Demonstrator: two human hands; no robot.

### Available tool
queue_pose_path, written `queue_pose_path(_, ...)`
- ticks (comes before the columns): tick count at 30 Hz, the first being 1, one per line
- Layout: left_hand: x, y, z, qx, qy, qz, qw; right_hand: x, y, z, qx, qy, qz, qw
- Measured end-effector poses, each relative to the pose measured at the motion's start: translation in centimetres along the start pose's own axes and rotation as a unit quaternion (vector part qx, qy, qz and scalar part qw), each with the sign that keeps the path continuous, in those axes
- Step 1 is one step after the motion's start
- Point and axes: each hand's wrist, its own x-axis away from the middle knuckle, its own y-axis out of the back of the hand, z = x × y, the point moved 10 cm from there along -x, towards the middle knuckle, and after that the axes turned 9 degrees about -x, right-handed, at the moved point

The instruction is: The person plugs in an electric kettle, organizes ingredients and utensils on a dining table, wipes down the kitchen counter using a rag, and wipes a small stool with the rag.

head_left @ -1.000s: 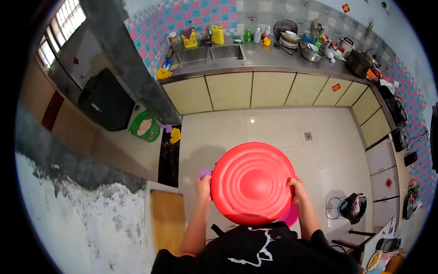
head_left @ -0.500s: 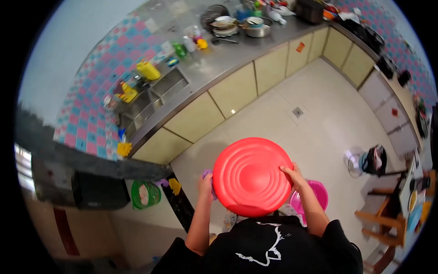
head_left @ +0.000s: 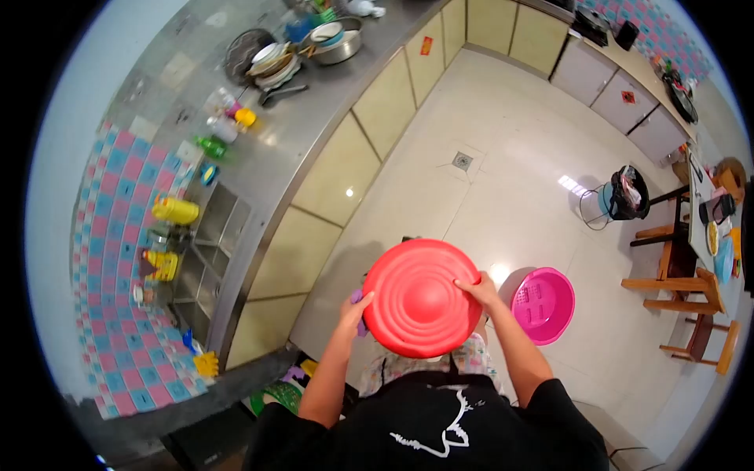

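Observation:
A round red plastic stool seat (head_left: 424, 298) with concentric rings is held in front of my body; whatever lies beneath it is hidden. My left hand (head_left: 353, 312) grips its left edge, with a purple cloth (head_left: 360, 314) bunched between the fingers and the rim. On the opposite edge, my right hand (head_left: 481, 290) is closed round the rim with the thumb on top. A pink basin (head_left: 543, 306) stands on the floor to the right of my right forearm.
Along the left runs a steel counter (head_left: 306, 118) with a double sink (head_left: 206, 259), bottles and stacked dishes (head_left: 275, 64). A bin with a black bag (head_left: 626, 192) and wooden chairs (head_left: 675, 284) stand at right. A floor drain (head_left: 462, 161) lies ahead.
My view has turned to the right, and the pink basin now shows fully. Both hands keep hold of the red stool seat, which sits slightly further left in view.

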Motion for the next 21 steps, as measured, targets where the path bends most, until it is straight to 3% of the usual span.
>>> queue_pose_path(4, -5.2, -0.2, 1.1, -0.073, 0.015, 0.013, 0.997, -1.1, -0.2, 0.3, -0.003, -0.023, -0.068, 0.997)
queue_pose_path(6, -9.1, -1.2, 1.3, -0.086, 0.017, 0.046, 0.995, -4.0, 0.1, -2.7, 0.03, -0.027, -0.115, 0.993)
queue_pose_path(8, -12.4, -1.1, 4.5, -0.053, 0.087, 0.05, 0.994, -5.5, -0.4, -5.6, 0.083, -0.043, -0.147, 0.985)
queue_pose_path(10, -16.8, -0.5, 7.1, -0.102, 0.079, 0.069, 0.989, -7.6, -0.8, -9.9, 0.083, -0.051, -0.165, 0.981)
queue_pose_path(15, -22.2, 0.3, 13.8, -0.124, 0.093, 0.086, 0.984, -10.2, -2.7, -16.7, 0.152, -0.114, -0.165, 0.968)
queue_pose_path(18, -24.5, 1.4, 18.5, -0.149, 0.131, 0.085, 0.976, -12.1, -3.7, -23.5, 0.085, -0.178, -0.128, 0.972)
queue_pose_path(21, -25.3, 2.9, 24.7, -0.2, 0.232, 0.092, 0.947, -12.4, -4.1, -27.1, 0.133, -0.18, -0.106, 0.969)
